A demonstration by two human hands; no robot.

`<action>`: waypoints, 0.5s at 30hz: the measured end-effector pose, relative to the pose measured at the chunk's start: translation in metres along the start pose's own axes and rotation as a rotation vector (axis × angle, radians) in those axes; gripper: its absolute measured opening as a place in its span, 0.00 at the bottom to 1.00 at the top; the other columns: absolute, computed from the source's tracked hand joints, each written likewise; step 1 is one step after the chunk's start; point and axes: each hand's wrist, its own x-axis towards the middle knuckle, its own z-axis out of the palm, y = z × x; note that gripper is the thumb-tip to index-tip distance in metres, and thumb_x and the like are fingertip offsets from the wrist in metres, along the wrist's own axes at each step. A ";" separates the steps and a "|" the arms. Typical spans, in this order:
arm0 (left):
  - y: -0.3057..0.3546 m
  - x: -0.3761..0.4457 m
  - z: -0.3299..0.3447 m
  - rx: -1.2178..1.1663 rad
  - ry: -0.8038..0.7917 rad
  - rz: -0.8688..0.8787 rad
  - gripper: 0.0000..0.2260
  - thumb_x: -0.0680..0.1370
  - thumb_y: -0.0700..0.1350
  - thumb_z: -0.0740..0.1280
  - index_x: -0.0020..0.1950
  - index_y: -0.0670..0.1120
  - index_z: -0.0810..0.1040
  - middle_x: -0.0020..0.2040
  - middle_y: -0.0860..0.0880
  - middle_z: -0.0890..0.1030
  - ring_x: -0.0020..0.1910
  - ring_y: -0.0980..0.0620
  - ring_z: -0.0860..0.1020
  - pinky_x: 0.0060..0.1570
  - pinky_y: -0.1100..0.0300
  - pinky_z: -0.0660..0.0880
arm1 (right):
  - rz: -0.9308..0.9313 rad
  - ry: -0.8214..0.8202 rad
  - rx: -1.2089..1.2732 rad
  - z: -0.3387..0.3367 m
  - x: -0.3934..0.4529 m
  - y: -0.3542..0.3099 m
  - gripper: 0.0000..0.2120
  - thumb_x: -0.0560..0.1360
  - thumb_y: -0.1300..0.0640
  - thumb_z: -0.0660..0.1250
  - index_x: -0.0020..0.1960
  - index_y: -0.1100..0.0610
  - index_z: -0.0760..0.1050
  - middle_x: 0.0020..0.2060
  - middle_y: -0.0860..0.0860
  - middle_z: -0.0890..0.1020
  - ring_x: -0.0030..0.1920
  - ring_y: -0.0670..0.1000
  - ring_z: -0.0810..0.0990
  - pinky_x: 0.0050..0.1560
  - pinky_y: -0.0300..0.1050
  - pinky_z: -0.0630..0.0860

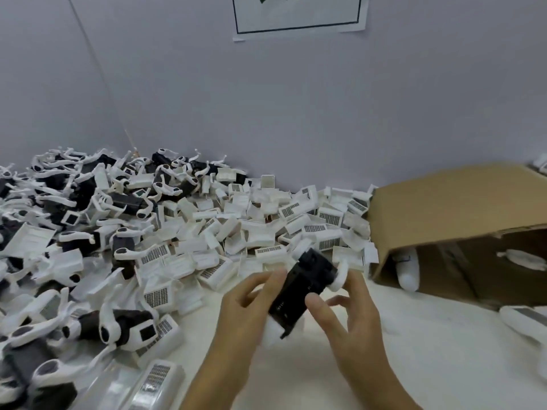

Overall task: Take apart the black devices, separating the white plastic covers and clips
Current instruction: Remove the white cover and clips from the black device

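1. A pale grey wall runs behind a white counter, and a white paper sign with a dark border is taped high on that wall.
2. My landmark is the brown cardboard box lying on its side, its open mouth facing the viewer, at the right of the counter.
3. Inside the box, white rounded plastic pieces show in the shadow.
4. Just left of the box, touching its near corner, spreads a heap of white plastic covers with dark grid-patterned faces.
5. Well left of the box, beyond those covers, lies a bigger pile of black devices with curved white clips attached; it reaches the left edge of view.
6. In front of the box, low and to its left, both hands hold a black rectangular device above the counter, tilted with its upper end leaning toward the box.
7. The left hand grips the device's left side, fingers curled round it.
8. The right hand pinches the device's right side, thumb on the black face, other fingers loosely fanned.
9. A white plastic part sticks out at the device's upper right, touching the right fingers; another white part shows at its lower end.
10. To the lower right of the box, a white and grey plastic piece lies blurred on the counter.
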 end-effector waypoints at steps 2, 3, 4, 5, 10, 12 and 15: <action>0.011 0.003 -0.014 0.039 -0.004 0.000 0.19 0.63 0.65 0.73 0.43 0.51 0.87 0.42 0.48 0.87 0.43 0.50 0.85 0.52 0.48 0.77 | 0.008 0.019 0.043 0.000 -0.002 0.002 0.27 0.60 0.27 0.74 0.53 0.36 0.72 0.51 0.40 0.79 0.54 0.47 0.79 0.53 0.47 0.75; 0.013 0.005 -0.021 0.050 0.008 -0.008 0.19 0.62 0.64 0.74 0.41 0.50 0.87 0.40 0.48 0.87 0.41 0.52 0.85 0.49 0.49 0.78 | 0.012 0.049 0.046 -0.002 -0.002 0.003 0.30 0.57 0.25 0.75 0.52 0.37 0.70 0.49 0.39 0.78 0.53 0.48 0.78 0.54 0.49 0.75; 0.016 0.005 -0.026 0.088 0.018 -0.014 0.20 0.60 0.64 0.75 0.38 0.48 0.86 0.38 0.49 0.86 0.37 0.56 0.84 0.46 0.54 0.76 | 0.000 0.067 0.019 -0.006 -0.001 0.003 0.33 0.55 0.24 0.75 0.52 0.37 0.69 0.50 0.39 0.77 0.55 0.47 0.78 0.55 0.51 0.75; 0.016 0.004 -0.030 0.154 0.011 -0.024 0.21 0.59 0.64 0.75 0.36 0.47 0.85 0.36 0.49 0.86 0.35 0.59 0.82 0.44 0.58 0.74 | -0.041 0.042 -0.029 -0.010 0.001 0.002 0.36 0.55 0.25 0.76 0.57 0.35 0.68 0.54 0.37 0.76 0.59 0.46 0.76 0.58 0.50 0.74; 0.008 0.001 -0.036 0.025 -0.046 -0.176 0.28 0.61 0.68 0.76 0.43 0.44 0.86 0.47 0.41 0.86 0.45 0.46 0.84 0.47 0.55 0.81 | -0.122 -0.299 -0.172 -0.010 -0.002 0.003 0.38 0.60 0.35 0.80 0.67 0.37 0.72 0.61 0.40 0.79 0.61 0.44 0.79 0.57 0.30 0.74; 0.007 0.005 -0.035 -0.270 -0.039 -0.242 0.34 0.62 0.69 0.71 0.51 0.40 0.83 0.45 0.36 0.84 0.36 0.42 0.82 0.34 0.54 0.81 | 0.028 -0.111 -0.039 -0.005 0.000 0.003 0.28 0.59 0.35 0.81 0.56 0.35 0.77 0.51 0.42 0.83 0.49 0.45 0.84 0.49 0.36 0.80; -0.002 0.007 -0.020 -0.374 0.006 -0.188 0.37 0.58 0.68 0.78 0.51 0.41 0.74 0.43 0.38 0.85 0.39 0.42 0.84 0.44 0.48 0.80 | 0.308 0.162 0.279 -0.004 0.009 0.007 0.23 0.65 0.36 0.72 0.55 0.44 0.75 0.38 0.51 0.83 0.33 0.50 0.83 0.35 0.52 0.82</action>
